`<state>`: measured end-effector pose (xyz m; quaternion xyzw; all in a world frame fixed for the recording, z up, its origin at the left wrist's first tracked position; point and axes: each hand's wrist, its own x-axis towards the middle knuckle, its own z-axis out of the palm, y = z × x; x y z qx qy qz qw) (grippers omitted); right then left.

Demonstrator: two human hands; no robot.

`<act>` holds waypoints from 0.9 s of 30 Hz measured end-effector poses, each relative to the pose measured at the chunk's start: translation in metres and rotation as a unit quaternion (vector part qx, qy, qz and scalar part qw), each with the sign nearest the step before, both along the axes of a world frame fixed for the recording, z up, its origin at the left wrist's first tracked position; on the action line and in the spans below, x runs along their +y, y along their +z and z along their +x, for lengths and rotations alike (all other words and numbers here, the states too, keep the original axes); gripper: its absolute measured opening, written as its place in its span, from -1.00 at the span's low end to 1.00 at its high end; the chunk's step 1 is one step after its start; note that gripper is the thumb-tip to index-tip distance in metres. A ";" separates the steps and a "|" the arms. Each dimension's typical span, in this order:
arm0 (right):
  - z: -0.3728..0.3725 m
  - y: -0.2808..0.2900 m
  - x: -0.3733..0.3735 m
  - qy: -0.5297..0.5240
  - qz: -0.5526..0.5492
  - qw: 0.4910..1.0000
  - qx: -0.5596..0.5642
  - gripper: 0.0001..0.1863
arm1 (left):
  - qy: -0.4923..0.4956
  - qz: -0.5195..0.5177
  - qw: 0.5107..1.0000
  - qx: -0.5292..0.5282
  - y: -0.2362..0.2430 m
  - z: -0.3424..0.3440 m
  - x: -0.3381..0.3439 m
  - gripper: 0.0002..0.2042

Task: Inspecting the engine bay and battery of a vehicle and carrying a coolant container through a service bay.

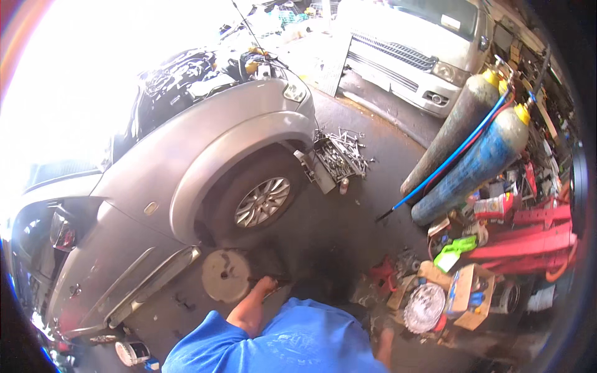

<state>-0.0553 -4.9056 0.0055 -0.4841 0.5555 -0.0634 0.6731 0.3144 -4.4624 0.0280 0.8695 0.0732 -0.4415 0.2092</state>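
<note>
My left hand (pixel 266 286) reaches down past my blue shirt (pixel 292 339) with its fingers curled. It is at the near right edge of a round tan-grey, drum-like thing (pixel 225 275) with a dark mark in the middle of its face. A dark side runs to the right from that face. What the fingers close around is too small to make out. My right hand does not show; only a piece of bare skin (pixel 385 345) shows right of the shirt. Just beyond the drum-like thing is the front wheel (pixel 262 202) of a silver car (pixel 149 180) with its engine bay exposed.
A tray of wrenches and sockets (pixel 342 155) lies near the car's front. Two gas cylinders (pixel 476 165) with a blue hose lean at the right. Boxes (pixel 471 295), a clear round cover (pixel 425 308) and red metal parts (pixel 528 239) crowd the right side. A white van (pixel 404 56) stands behind.
</note>
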 end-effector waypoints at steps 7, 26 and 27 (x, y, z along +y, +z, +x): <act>0.356 0.081 -0.307 0.118 -0.062 0.973 -0.188 -0.80 | 0.261 -0.147 0.951 0.077 -0.022 0.025 -0.111 -0.63; 0.925 0.074 -0.562 0.363 -0.021 0.931 -0.023 -0.63 | -0.038 -0.332 0.865 -0.375 0.287 0.730 -0.593 -0.62; 0.948 0.064 -0.584 0.358 -0.025 0.933 -0.006 -0.64 | -0.053 -0.342 0.849 -0.399 0.309 0.759 -0.619 -0.62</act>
